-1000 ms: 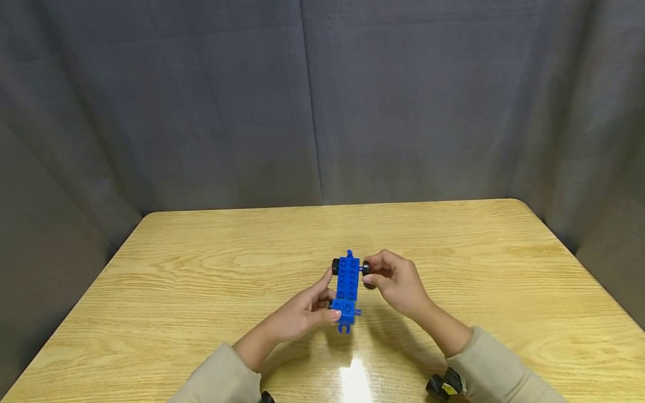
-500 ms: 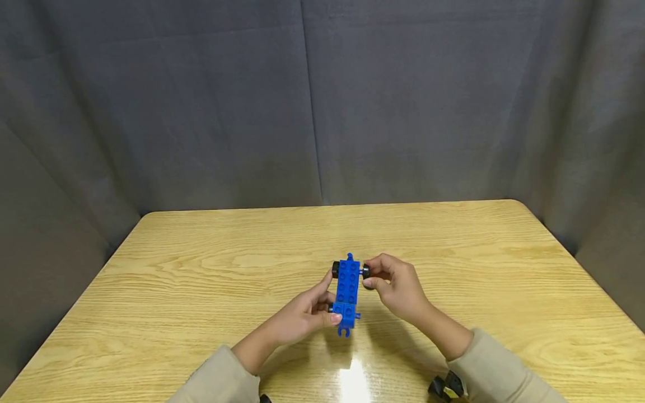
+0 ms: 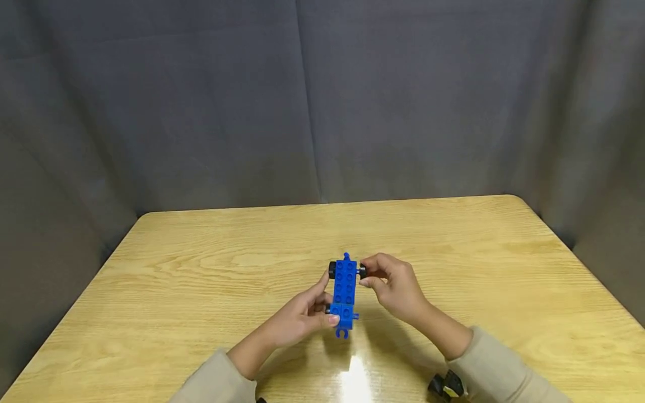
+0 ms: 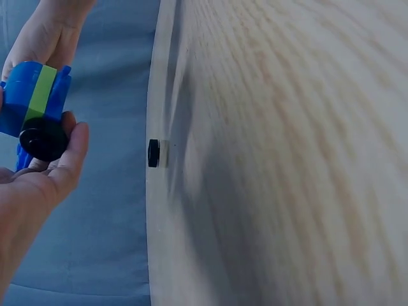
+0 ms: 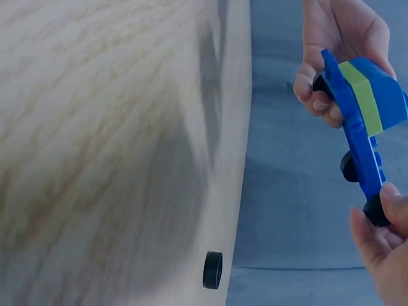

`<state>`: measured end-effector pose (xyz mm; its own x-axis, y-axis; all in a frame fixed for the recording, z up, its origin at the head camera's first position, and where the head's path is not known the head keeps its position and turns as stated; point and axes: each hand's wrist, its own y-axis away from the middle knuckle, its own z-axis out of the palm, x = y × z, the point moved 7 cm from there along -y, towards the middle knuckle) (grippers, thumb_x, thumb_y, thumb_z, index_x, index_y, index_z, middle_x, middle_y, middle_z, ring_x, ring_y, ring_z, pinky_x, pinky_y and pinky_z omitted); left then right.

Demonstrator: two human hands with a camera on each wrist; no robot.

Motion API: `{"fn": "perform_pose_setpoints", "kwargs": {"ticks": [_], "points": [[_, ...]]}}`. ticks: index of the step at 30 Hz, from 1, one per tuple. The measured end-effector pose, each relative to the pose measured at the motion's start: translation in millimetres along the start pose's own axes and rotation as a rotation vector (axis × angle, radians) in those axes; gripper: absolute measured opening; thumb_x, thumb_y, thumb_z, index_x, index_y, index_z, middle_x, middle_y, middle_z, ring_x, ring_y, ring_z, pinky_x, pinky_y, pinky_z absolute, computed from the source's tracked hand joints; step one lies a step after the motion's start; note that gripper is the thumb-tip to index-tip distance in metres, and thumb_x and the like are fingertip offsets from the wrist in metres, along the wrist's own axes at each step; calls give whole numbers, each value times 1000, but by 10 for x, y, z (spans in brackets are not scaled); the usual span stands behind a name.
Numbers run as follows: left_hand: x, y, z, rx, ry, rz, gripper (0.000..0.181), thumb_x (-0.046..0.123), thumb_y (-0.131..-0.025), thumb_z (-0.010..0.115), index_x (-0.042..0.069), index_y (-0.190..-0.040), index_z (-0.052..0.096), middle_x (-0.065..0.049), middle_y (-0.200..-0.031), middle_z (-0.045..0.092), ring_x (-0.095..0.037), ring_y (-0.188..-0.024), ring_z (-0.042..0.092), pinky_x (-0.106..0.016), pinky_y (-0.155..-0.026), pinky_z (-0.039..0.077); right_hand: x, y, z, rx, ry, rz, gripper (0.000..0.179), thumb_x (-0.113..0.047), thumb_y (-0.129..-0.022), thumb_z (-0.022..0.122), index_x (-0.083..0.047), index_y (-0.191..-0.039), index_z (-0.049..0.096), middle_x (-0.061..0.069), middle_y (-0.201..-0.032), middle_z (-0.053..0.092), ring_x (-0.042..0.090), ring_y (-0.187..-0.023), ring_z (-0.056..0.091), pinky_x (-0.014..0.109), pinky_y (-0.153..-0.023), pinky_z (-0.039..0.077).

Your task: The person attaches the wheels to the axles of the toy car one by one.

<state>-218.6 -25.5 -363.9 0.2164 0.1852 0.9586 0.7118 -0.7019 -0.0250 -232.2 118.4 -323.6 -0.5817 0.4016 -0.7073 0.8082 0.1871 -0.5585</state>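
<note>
My left hand (image 3: 297, 319) grips the near end of a blue toy truck (image 3: 344, 282) made of studded bricks, thumb on top. A lime stripe (image 5: 362, 99) crosses its cab block in the wrist views. One black wheel (image 3: 332, 270) sits at its far left; another, near my left fingers, is partly hidden. My right hand (image 3: 400, 288) pinches a black wheel (image 3: 363, 271) at the far right axle stub. The near right stub (image 3: 355, 316) shows bare. Below the hands, one loose black wheel (image 4: 153, 153) rests on the table; in the head view it is hidden.
The wooden table (image 3: 227, 263) spreads around both hands, with a grey curtain (image 3: 216, 112) behind and at the sides. A black object with a yellow patch (image 3: 445, 386) is beside the right cuff. Another dark bit (image 3: 261, 400) shows by the left cuff.
Hands and truck have shifted slightly left in the head view, with the right hand still at the wheel. A black edge seen earlier below the right thumb is no longer visible there.
</note>
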Motion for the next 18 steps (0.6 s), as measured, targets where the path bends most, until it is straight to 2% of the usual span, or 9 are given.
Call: {"fn": "perform_pose_setpoints", "kwargs": {"ticks": [5,8,11,15,18], "points": [[10,10,30,-2,60,30,76,15,-86,54,5,-138,-1,-13,-103,54,-19,-88,53,-28,-78,43,-33,13,9,9,-1,-24,20,13,-68,64,5,-86,59,8,-77,60,18,-70,60,21,-63,49],[8,23,50,-10,114,28,77,15,-86,54,6,-138,-2,-13,-102,54,-19,-88,54,-28,-80,42,-65,20,29,18,-9,-57,21,13,-67,64,4,-85,59,8,-78,60,19,-70,61,21,-62,49],[7,16,57,-11,131,20,77,16,-86,54,6,-138,-2,-14,-104,53,-19,-89,54,-29,-81,42,-74,8,30,12,-10,-74,22,13,-67,65,4,-86,59,9,-78,60,19,-69,61,21,-61,49],[11,-27,37,0,132,11,76,17,-86,53,8,-139,-1,-13,-107,53,-19,-93,54,-27,-82,41,-24,-46,3,-32,-14,-25,22,12,-69,64,4,-90,59,10,-79,60,19,-69,61,20,-60,48],[10,-64,22,9,130,0,75,17,-86,54,11,-139,0,-12,-108,53,-19,-96,53,-27,-83,41,31,-92,-16,-87,-27,46,22,11,-71,62,4,-92,58,10,-81,60,19,-70,61,20,-59,48]]}}
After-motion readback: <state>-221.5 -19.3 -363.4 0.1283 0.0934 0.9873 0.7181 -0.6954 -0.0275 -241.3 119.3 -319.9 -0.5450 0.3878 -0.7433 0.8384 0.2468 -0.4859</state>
